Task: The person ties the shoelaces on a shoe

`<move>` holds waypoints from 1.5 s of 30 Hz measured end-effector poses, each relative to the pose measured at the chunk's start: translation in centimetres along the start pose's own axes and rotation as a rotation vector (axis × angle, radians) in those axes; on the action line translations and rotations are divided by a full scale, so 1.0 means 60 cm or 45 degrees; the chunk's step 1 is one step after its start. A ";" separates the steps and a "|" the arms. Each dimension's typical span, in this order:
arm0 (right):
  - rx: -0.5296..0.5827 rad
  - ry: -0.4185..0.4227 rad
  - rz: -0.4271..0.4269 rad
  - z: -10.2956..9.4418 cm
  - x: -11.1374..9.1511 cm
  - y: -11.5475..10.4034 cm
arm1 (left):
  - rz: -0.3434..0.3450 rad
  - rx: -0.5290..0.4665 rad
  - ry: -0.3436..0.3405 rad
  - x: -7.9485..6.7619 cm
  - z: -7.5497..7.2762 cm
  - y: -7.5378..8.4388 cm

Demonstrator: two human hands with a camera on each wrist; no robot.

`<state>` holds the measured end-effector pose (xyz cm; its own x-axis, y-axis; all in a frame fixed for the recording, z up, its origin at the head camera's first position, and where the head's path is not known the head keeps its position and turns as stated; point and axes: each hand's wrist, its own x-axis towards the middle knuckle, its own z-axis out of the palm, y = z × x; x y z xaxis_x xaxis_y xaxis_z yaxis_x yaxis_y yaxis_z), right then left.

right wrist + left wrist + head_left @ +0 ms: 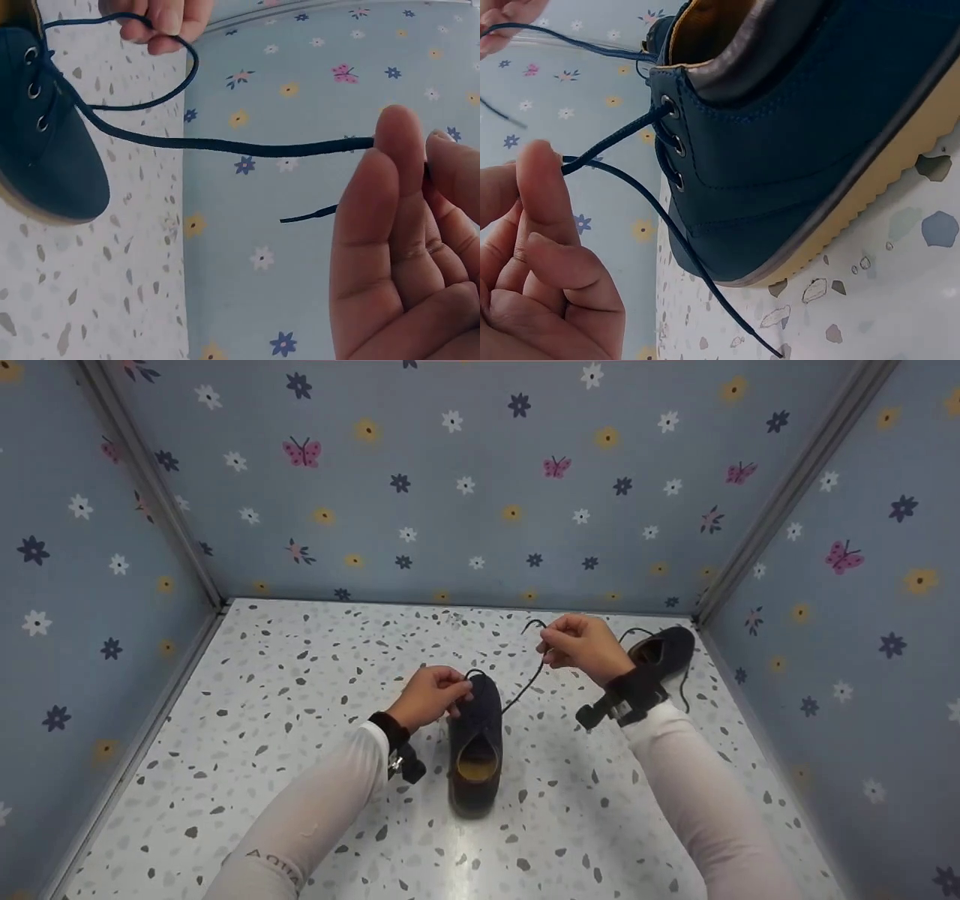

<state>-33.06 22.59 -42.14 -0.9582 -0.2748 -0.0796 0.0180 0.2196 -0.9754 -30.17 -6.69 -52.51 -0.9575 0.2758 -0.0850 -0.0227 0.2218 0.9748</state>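
Note:
A dark navy shoe (pixel 476 727) stands on the speckled surface, its toe pointing away from me. My left hand (pixel 429 697) pinches one end of its shoelace (pixel 615 139) between thumb and fingertips, just left of the toe. In the left wrist view that lace runs from the top eyelet to the fingers, and its loose tail hangs past the shoe's side. To the right and farther off, my right hand (pixel 585 645) pinches the other lace end (pixel 255 148), drawn out from the shoe. A short tip of it sticks out beyond the fingers.
A second navy shoe (pixel 667 651) lies at the far right corner behind the right wrist, its laces loose. Grey-blue panels (pixel 450 510) with flowers and butterflies enclose the white speckled surface (pixel 300 780) at the back and both sides.

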 end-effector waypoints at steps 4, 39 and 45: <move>0.003 -0.008 -0.038 0.020 0.011 -0.025 | -0.017 0.022 -0.018 0.004 0.005 0.002; 0.006 -0.027 -0.011 0.113 0.095 -0.060 | -0.069 0.048 -0.245 0.012 0.022 0.003; -0.025 -0.060 0.000 0.121 0.101 -0.052 | -0.019 0.119 -0.265 0.009 0.024 0.002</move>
<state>-36.84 13.47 -41.04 -0.9438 -0.3183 -0.0892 0.0116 0.2379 -0.9712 -30.27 -5.20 -52.75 -0.8768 0.4569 -0.1497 -0.0004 0.3106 0.9505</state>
